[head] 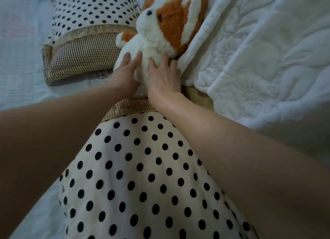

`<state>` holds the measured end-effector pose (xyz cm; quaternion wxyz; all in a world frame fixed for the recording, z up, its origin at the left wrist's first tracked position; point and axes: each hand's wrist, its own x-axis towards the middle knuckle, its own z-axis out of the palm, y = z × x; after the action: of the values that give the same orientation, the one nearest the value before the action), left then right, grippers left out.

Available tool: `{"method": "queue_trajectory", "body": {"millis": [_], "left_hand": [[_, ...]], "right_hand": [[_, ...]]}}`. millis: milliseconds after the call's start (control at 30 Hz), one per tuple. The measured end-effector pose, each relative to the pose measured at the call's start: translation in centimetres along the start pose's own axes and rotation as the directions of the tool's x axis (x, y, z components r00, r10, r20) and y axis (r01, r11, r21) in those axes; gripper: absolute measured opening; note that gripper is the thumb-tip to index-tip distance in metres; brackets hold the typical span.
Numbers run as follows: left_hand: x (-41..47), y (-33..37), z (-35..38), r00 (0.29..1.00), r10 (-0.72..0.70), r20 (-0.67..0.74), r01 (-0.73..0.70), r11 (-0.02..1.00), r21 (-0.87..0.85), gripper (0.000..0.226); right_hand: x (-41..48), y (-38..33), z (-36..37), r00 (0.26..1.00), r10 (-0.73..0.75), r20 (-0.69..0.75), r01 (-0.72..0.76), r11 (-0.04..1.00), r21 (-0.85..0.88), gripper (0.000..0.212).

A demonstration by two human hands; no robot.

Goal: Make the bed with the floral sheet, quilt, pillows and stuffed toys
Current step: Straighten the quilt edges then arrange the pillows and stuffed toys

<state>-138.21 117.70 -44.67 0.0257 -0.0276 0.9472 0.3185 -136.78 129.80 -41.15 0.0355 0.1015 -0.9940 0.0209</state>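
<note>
A white and orange stuffed rabbit (160, 29) lies between two polka-dot pillows, its head toward the top of the view. My left hand (125, 72) rests on the left side of its white body with straight fingers. My right hand (163, 78) presses on the body from the right, fingers spread. The near polka-dot pillow (142, 176) fills the lower middle, under my forearms. The far polka-dot pillow (85, 33) with a checked brown end lies at the upper left. A white quilt (264, 56) is bunched along the right, touching the rabbit.
The pale sheet (23, 74) covers the bed at the left and lower left. A gold woven band (128, 106) edges the near pillow just below my hands.
</note>
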Motion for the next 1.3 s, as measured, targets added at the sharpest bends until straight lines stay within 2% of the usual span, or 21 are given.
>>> {"method": "queue_trajectory", "body": {"millis": [200, 433, 667, 734, 934, 1167, 1300], "left_hand": [[-1.5, 1.1, -1.7, 0.999, 0.038, -0.035, -0.037, 0.999, 0.039, 0.073], [-4.5, 0.7, -3.4, 0.993, 0.106, -0.059, -0.102, 0.992, 0.068, 0.074], [-10.6, -3.7, -6.0, 0.995, 0.070, -0.072, -0.061, 0.990, 0.129, 0.077], [-13.3, -6.2, -7.4, 0.996, 0.074, -0.050, -0.065, 0.985, 0.162, 0.078], [-20.4, -12.2, -15.4, 0.990, 0.067, -0.128, -0.041, 0.980, 0.195, 0.075], [-26.7, -17.5, -21.9, 0.982, 0.048, -0.182, -0.007, 0.975, 0.222, 0.074], [-31.5, -22.8, -26.0, 0.978, 0.002, -0.208, 0.052, 0.966, 0.254, 0.074]], "right_hand": [[-0.5, 0.1, -1.3, 1.000, -0.006, -0.019, 0.006, 1.000, 0.001, 0.058], [-3.3, -0.7, -2.2, 0.999, -0.041, -0.010, 0.041, 0.998, -0.044, 0.070], [-7.8, -4.6, -3.1, 0.999, -0.041, -0.003, 0.041, 0.998, -0.050, 0.070], [-9.8, -7.2, -3.4, 0.998, -0.059, 0.002, 0.059, 0.998, -0.027, 0.074], [-13.8, -16.8, -6.3, 0.986, -0.161, -0.037, 0.160, 0.987, -0.019, 0.085], [-17.1, -26.0, -7.4, 0.973, -0.231, -0.013, 0.231, 0.973, -0.014, 0.092], [-19.5, -33.6, -7.0, 0.952, -0.302, 0.037, 0.302, 0.953, 0.007, 0.096]]}}
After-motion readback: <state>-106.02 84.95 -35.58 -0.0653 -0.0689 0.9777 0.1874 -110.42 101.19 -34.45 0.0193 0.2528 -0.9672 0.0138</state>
